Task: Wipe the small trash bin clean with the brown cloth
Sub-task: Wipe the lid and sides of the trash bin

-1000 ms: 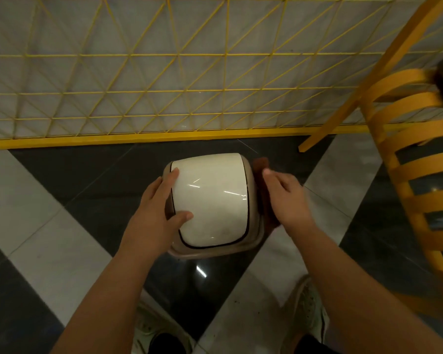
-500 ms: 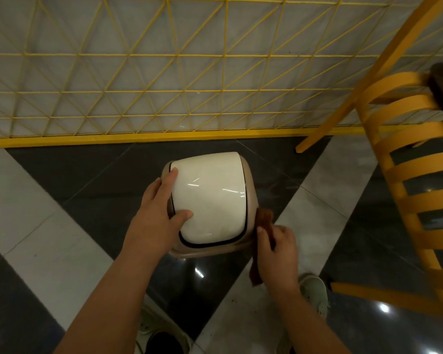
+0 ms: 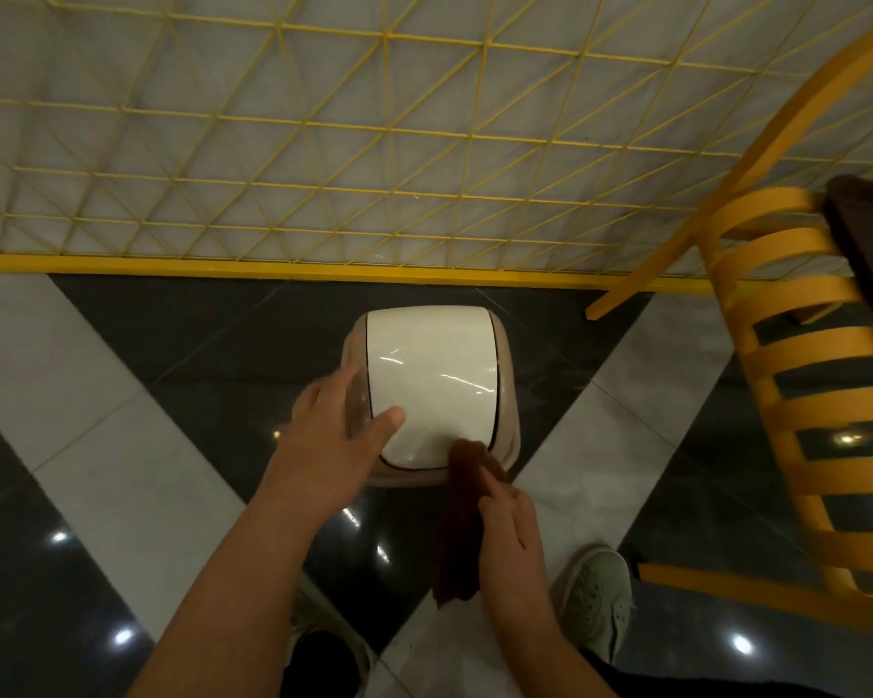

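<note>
The small trash bin (image 3: 432, 375) stands on the floor in front of me, a beige body with a glossy cream swing lid. My left hand (image 3: 331, 430) rests on its left side, fingers blurred along the edge and thumb lying on the lid. My right hand (image 3: 507, 526) grips the brown cloth (image 3: 462, 521) at the bin's near right corner. The cloth's top touches the lid's front edge and the rest hangs down beside my hand.
A yellow wire grid fence (image 3: 374, 158) with a yellow base rail runs behind the bin. A yellow slatted chair (image 3: 797, 375) stands at the right, its leg reaching near the bin. My green shoe (image 3: 595, 591) is on the black and white tiled floor (image 3: 112, 445).
My right hand with the cloth has moved from the bin's right side down and round to its near right corner. The left hand has stayed on the bin's left side.
</note>
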